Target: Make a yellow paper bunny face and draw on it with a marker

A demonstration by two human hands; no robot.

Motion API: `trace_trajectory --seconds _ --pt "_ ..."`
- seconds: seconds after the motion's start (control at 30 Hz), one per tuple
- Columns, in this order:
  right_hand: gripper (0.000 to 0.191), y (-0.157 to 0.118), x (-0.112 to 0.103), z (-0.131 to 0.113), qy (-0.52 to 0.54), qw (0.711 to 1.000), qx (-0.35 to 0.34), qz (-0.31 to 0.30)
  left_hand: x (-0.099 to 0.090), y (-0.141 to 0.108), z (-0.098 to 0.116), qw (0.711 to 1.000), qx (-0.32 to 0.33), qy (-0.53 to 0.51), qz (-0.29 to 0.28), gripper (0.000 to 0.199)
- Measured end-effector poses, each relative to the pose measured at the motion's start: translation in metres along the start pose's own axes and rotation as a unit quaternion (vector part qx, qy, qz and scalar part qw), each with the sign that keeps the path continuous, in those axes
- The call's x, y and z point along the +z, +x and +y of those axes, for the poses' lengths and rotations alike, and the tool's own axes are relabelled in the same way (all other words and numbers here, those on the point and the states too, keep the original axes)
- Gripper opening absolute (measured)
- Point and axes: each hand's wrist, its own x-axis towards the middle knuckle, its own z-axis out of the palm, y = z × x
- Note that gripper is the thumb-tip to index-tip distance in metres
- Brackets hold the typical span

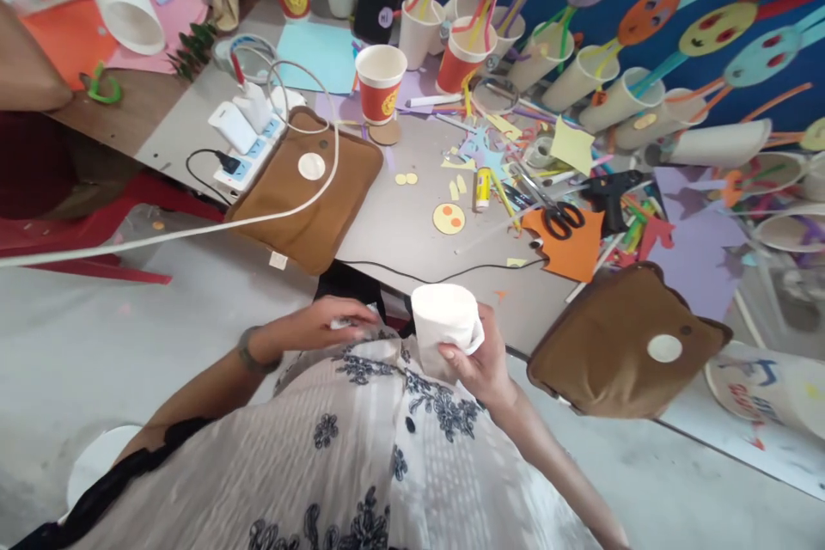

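Note:
My right hand is closed around a white roll that looks like tissue paper, upright in front of my body. A loose flap sticks out at its right side. To the left, my left hand is near my lap, thumb and fingers closed on a small white scrap, perhaps tissue. On the table ahead lies a round yellow paper face with orange spots. Small yellow paper pieces and a yellow glue stick are near it. A red and white paper cup stands farther back.
Brown hot-water bags lie at the table's front edge on both sides. A power strip trails a white cable. Black scissors, a glue gun and scraps crowd the right. Cups with paper rabbit faces line the back. Another person's arm shows at left.

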Motion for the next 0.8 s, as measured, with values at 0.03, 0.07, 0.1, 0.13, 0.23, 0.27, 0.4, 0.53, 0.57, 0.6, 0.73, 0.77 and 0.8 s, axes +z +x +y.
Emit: trace_trajectory --seconds 0.03,0.07,0.1,0.13,0.23,0.27,0.4,0.53,0.57,0.6,0.73,0.77,0.8 --pt "0.06 0.0 0.003 -0.001 0.01 1.0 0.003 0.015 0.012 0.011 0.021 0.996 0.064 -0.063 -0.019 0.053" --pt "0.056 0.0 0.005 -0.003 0.014 0.999 0.005 0.031 0.022 0.023 0.04 0.987 0.103 -0.118 -0.033 0.069" --pt "0.053 0.0 0.007 -0.005 0.008 0.999 0.008 0.047 0.032 0.035 0.055 0.978 0.119 -0.161 -0.054 0.085" --pt "0.049 0.0 0.008 -0.008 -0.006 0.998 0.008 0.059 0.04 0.048 0.066 0.971 0.124 -0.193 -0.065 0.094" --pt "0.042 0.0 0.003 -0.019 -0.073 0.994 -0.017 0.084 0.059 0.079 0.081 0.963 0.12 -0.24 -0.015 0.078" --pt "0.041 0.0 -0.001 -0.023 -0.096 0.991 -0.025 0.085 0.063 0.086 0.082 0.96 0.117 -0.253 0.004 0.067" --pt "0.031 0.001 -0.024 -0.038 -0.19 0.972 -0.023 0.135 0.069 0.1 0.081 0.938 0.081 -0.337 -0.021 0.057" --pt "0.031 -0.001 -0.039 -0.045 -0.187 0.945 0.051 0.262 0.071 0.107 0.081 0.864 0.028 -0.499 -0.061 0.063" --pt "0.035 -0.001 -0.041 -0.046 -0.156 0.943 0.082 0.283 0.072 0.109 0.082 0.845 0.02 -0.53 -0.063 0.064" --pt "0.039 -0.001 -0.041 -0.047 -0.118 0.943 0.112 0.29 0.074 0.111 0.083 0.832 0.017 -0.551 -0.065 0.067" --pt "0.044 0.003 -0.038 -0.049 0.018 0.943 0.192 0.272 0.082 0.119 0.091 0.841 0.038 -0.537 -0.051 0.078" --pt "0.044 0.004 -0.037 -0.049 0.036 0.938 0.198 0.282 0.084 0.121 0.093 0.848 0.041 -0.528 -0.036 0.078" --pt "0.042 0.005 -0.037 -0.049 0.043 0.936 0.194 0.289 0.086 0.123 0.095 0.85 0.043 -0.525 -0.013 0.078"
